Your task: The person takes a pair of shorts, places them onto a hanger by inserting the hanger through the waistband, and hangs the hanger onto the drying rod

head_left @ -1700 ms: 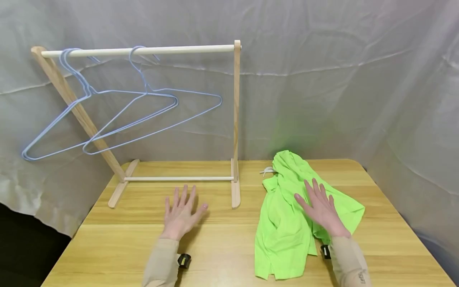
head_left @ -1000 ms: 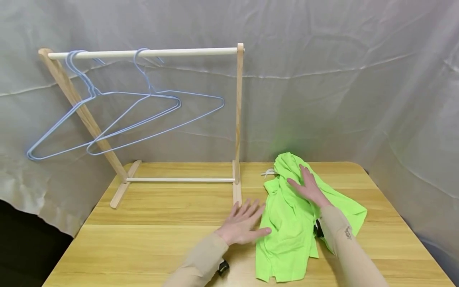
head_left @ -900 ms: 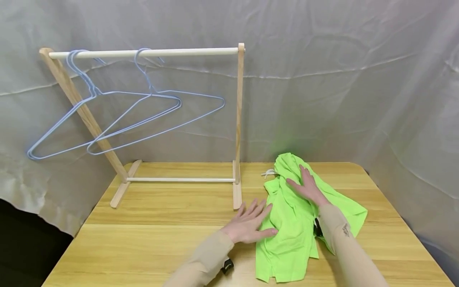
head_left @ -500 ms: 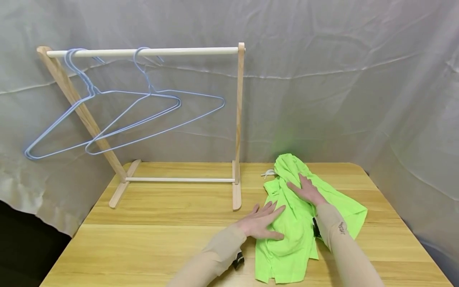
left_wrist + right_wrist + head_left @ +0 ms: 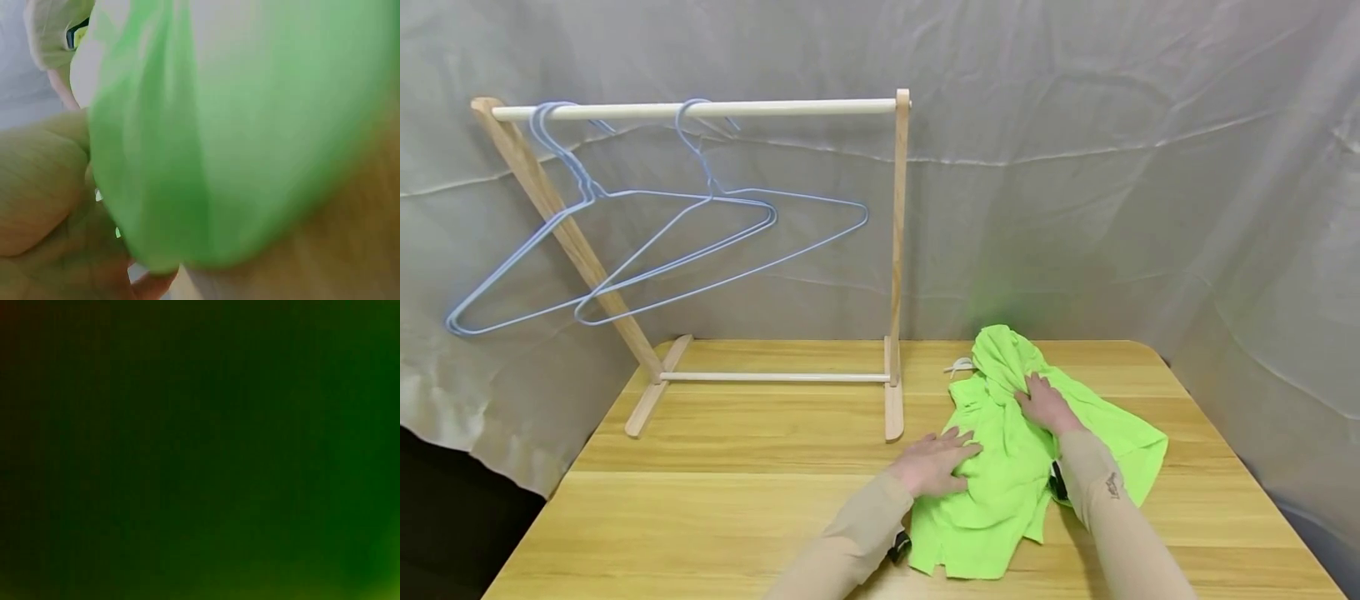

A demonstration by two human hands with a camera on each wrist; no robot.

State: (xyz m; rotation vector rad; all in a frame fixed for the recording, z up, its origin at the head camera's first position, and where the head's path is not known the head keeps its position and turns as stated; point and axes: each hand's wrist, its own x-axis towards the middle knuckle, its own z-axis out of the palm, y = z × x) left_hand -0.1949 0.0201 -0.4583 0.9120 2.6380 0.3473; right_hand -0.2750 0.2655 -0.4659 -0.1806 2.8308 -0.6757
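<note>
Bright green shorts [image 5: 992, 467] lie rumpled on the right half of the table, with a white drawstring [image 5: 961, 365] sticking out at their far left. My left hand [image 5: 934, 462] rests on the near leg with its fingers spread. In the left wrist view, green cloth fills much of the picture beside the palm [image 5: 37, 187]. Farther up, my right hand [image 5: 1047, 405] grips a bunched fold of the shorts, its fingertips partly hidden in the cloth. The right wrist view is dark green and shows no detail.
A wooden rack [image 5: 897, 250] stands at the back left of the table [image 5: 722, 517]. Several blue wire hangers [image 5: 722, 271] hang from its white top rail [image 5: 805, 108]. Grey cloth [image 5: 1075, 208] hangs behind and along the sides.
Both hands came over to the shorts, the left from the table's middle. The right fingers have curled into the cloth. The near leg has shifted left and the fabric is more bunched.
</note>
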